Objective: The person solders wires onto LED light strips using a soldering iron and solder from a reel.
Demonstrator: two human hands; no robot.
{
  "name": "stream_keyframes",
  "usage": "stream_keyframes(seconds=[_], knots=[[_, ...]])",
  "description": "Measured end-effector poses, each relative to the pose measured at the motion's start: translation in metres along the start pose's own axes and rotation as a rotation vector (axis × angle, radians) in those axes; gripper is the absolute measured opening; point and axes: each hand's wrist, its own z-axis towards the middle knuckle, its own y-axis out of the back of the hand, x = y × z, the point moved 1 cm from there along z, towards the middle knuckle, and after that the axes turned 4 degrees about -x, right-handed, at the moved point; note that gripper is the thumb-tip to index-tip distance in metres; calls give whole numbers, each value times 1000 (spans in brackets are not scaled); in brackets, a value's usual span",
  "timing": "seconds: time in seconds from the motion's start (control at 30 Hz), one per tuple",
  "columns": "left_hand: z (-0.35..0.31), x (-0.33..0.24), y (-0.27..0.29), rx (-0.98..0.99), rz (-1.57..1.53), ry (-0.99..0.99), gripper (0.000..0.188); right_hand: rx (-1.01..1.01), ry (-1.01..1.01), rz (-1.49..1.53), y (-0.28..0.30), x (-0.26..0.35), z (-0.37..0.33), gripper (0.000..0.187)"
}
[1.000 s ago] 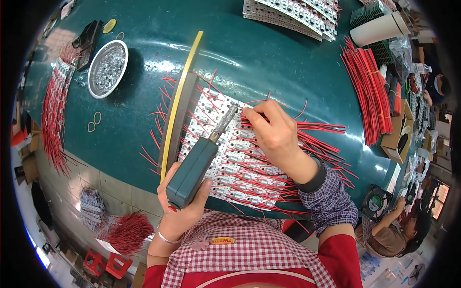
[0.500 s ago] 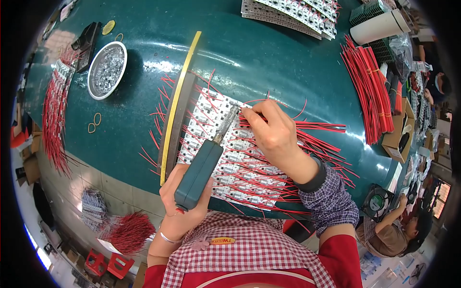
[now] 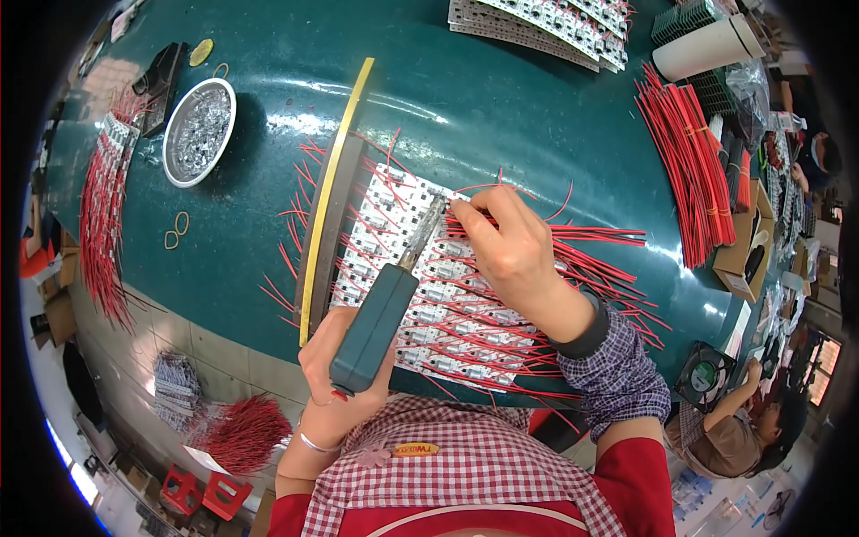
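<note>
A white circuit board panel [image 3: 385, 237] lies before me, with small silver and black parts and rows of red wires [image 3: 591, 255]. My left hand [image 3: 335, 371] is wrapped round a dark green, blocky hand tool [image 3: 376, 327]. Its long metal tip points up and away, meeting the panel near its far edge. Close beside that tip, my right hand [image 3: 512, 246] pinches down over the panel. Whatever is between its fingertips is too small to make out. Red wires pass beneath this hand and spread out to the right. Along the panel's left side stands a dark bar with a yellow strip [image 3: 335, 197].
A white bowl of small shiny parts [image 3: 201, 134] sits at the left, near another wired panel [image 3: 103, 210]. Stacked panels [image 3: 546, 31] lie at the far side. Red wire bundles [image 3: 689, 170], a white cylinder [image 3: 707, 49] and a fan [image 3: 704, 373] are right. A co-worker [image 3: 743, 430] sits there.
The green tool and my left hand have shifted very slightly right and down. My right hand stays in place.
</note>
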Motion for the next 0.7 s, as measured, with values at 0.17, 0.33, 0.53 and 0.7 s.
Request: stream_keyframes(seconds=[0.17, 0.33, 0.53, 0.7], knots=[[-2, 3, 0, -13, 31, -22, 20, -44, -19, 27, -1, 1, 1, 34], [-8, 9, 0, -27, 40, -22, 17, -42, -22, 26, 0, 1, 1, 34], [-16, 17, -1, -70, 41, -54, 17, -37, -25, 33, 0, 0, 0, 34], [-20, 17, 0, -42, -1, -2, 17, -34, -27, 44, 1, -1, 0, 35]])
